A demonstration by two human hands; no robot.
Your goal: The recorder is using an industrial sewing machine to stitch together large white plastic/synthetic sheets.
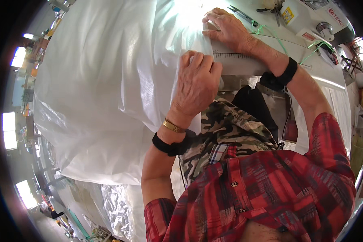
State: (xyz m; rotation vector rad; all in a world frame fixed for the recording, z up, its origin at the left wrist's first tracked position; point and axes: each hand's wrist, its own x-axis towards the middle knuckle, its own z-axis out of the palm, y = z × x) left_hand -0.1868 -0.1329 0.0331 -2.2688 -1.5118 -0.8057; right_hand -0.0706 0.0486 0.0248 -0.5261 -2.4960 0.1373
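One plaid shirt [266,189] and two wristbands [288,71] show, left hand [197,80] clamped on one sheet [101,92], right hand's [231,31] grip unclear.

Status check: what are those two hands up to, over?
Left hand gripping white sheet; right hand at its edge; green string beside right hand, clear of the sheet.

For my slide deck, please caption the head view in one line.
Left hand grips a large white sheet, the right hand at its edge, with a white machine at upper right.

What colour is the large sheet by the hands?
The sheet is whitish with a glossy sheen, best seen in the head view.
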